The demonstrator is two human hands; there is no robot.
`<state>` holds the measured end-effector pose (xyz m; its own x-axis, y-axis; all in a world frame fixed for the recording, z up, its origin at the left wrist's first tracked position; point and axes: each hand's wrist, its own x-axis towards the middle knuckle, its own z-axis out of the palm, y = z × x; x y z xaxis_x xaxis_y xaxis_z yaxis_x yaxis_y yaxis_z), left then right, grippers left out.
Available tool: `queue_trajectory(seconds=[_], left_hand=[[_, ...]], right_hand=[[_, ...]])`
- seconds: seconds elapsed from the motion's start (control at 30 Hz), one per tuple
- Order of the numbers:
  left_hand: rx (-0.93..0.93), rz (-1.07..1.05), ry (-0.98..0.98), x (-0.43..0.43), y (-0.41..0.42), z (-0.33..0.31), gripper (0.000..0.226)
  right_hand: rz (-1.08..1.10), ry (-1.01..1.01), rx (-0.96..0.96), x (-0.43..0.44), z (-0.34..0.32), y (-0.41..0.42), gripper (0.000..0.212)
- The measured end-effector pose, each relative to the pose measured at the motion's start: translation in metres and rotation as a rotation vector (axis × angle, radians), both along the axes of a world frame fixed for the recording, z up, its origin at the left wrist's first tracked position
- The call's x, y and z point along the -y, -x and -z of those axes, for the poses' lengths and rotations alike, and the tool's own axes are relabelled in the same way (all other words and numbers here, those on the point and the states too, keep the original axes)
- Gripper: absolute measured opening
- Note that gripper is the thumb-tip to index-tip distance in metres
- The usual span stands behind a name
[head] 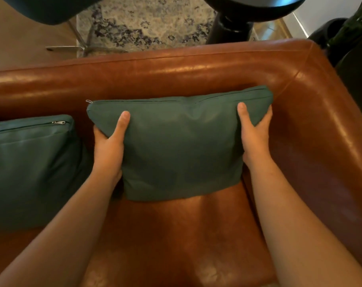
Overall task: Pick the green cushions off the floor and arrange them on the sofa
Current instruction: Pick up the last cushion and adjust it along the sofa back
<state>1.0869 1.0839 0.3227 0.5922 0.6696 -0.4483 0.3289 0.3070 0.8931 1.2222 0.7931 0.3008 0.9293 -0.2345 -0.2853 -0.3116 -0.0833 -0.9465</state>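
Note:
A green cushion (180,146) stands upright on the seat of the brown leather sofa (176,67), leaning towards the backrest with its zipper edge up. My left hand (109,146) grips its left edge, thumb on the front face and fingers behind. My right hand (255,135) grips its right edge the same way. A second green cushion (31,166) leans against the backrest at the left, zipper on top, apart from the one I hold.
The sofa's right armrest (331,121) curves round close to the held cushion. Behind the backrest lie a patterned rug (147,21), a chair's metal legs (72,47) and a black pedestal base (229,30). Dark objects stand at the far right.

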Motion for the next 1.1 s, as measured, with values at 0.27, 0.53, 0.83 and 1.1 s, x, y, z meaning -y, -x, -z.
queue_trajectory(seconds=[0.27,0.53,0.83,1.1], left_hand=[[-0.167,-0.064,-0.199,0.003,-0.005,-0.007,0.112],[-0.283,0.559,-1.398,0.004,-0.010,-0.033,0.059],[-0.484,0.704,-1.312,-0.014,-0.018,-0.030,0.063],[-0.408,0.801,-1.407,-0.012,-0.020,-0.033,0.067]], right_hand=[[-0.015,0.282,-0.024,-0.012,-0.009,-0.002,0.114],[-0.431,1.004,0.219,-0.020,-0.037,0.000,0.049],[-0.604,1.090,0.217,-0.007,-0.041,-0.021,0.052],[-0.485,0.938,0.154,0.011,-0.018,-0.019,0.062]])
